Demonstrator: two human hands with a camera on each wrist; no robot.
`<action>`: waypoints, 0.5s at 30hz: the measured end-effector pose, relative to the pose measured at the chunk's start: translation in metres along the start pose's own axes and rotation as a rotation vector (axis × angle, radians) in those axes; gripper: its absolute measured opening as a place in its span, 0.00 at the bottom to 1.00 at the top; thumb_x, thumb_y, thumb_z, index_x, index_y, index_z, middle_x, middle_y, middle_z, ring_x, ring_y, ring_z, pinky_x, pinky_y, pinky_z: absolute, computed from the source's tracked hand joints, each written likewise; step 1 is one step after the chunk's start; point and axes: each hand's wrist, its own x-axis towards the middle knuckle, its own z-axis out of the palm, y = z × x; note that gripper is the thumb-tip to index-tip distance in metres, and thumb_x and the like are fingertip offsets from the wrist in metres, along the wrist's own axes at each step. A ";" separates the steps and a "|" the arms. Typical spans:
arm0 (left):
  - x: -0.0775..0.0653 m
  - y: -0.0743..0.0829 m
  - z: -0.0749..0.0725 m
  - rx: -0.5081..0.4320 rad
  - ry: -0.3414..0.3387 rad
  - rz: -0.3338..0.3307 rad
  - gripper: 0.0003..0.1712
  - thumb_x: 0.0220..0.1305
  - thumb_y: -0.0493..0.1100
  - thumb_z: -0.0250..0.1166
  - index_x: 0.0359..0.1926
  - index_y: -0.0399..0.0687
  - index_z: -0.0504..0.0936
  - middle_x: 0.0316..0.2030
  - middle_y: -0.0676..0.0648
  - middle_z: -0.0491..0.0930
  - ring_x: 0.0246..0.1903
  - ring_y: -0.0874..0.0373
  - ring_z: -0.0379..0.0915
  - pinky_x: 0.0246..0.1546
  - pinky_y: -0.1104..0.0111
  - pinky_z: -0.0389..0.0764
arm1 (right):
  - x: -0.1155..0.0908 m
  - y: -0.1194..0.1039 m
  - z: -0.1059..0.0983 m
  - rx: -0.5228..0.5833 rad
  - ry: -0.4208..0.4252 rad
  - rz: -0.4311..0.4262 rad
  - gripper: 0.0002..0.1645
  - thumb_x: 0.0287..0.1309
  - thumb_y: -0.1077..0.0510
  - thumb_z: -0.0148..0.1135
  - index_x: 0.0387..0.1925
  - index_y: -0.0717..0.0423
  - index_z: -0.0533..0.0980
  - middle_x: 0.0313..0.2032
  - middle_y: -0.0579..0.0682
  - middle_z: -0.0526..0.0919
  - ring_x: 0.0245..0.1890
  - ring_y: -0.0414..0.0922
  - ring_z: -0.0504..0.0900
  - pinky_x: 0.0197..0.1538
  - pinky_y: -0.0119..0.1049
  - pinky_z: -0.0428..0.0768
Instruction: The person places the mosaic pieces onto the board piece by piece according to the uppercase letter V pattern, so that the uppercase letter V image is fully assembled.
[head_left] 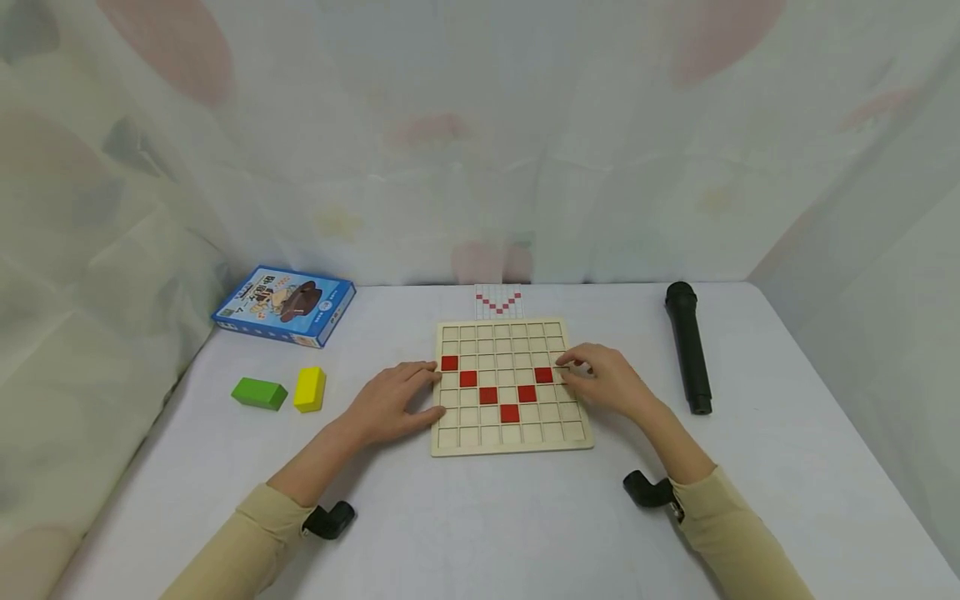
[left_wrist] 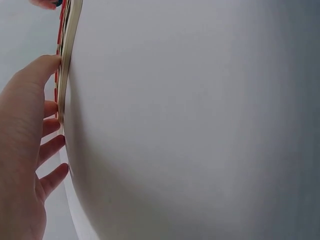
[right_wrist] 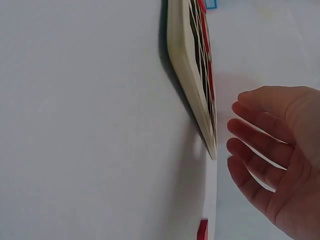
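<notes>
A square wooden grid board (head_left: 512, 452) lies on the white cloth, with several red square tiles (head_left: 510, 413) set in a V-like pattern. My left hand (head_left: 390, 404) rests at its left edge, fingers spread and fingertips against the rim (left_wrist: 62, 90). Over the board's right edge is my right hand (head_left: 603, 379), its fingers loosely bent, tips close to the rightmost red tile (head_left: 543, 375). In the right wrist view nothing shows between the thumb and fingers (right_wrist: 260, 145). Behind the board stands a small card (head_left: 498, 302) printed with a red V of squares.
A blue box (head_left: 285, 304) lies at the back left, with a green block (head_left: 259, 393) and a yellow block (head_left: 310, 389) in front. To the right lies a black microphone (head_left: 688, 348). A small red piece (right_wrist: 202, 230) shows low in the right wrist view.
</notes>
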 end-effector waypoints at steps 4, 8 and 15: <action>0.000 -0.002 0.000 -0.003 0.028 0.032 0.31 0.62 0.61 0.63 0.60 0.49 0.78 0.62 0.45 0.73 0.61 0.47 0.69 0.61 0.52 0.70 | -0.011 0.012 -0.010 -0.040 0.044 0.018 0.13 0.62 0.60 0.63 0.47 0.58 0.81 0.47 0.54 0.83 0.45 0.52 0.79 0.45 0.47 0.80; -0.001 -0.004 0.001 -0.006 0.035 0.041 0.30 0.63 0.60 0.63 0.60 0.49 0.78 0.63 0.45 0.73 0.61 0.47 0.69 0.61 0.52 0.70 | -0.021 0.024 -0.019 -0.058 0.065 0.051 0.13 0.61 0.61 0.63 0.47 0.59 0.81 0.48 0.56 0.83 0.45 0.54 0.80 0.45 0.50 0.80; -0.002 -0.004 0.001 -0.012 0.044 0.050 0.30 0.64 0.58 0.63 0.61 0.48 0.78 0.63 0.44 0.72 0.62 0.47 0.68 0.62 0.50 0.69 | -0.034 0.037 -0.031 -0.078 0.040 0.125 0.15 0.59 0.67 0.59 0.48 0.62 0.81 0.49 0.59 0.82 0.48 0.56 0.78 0.50 0.54 0.77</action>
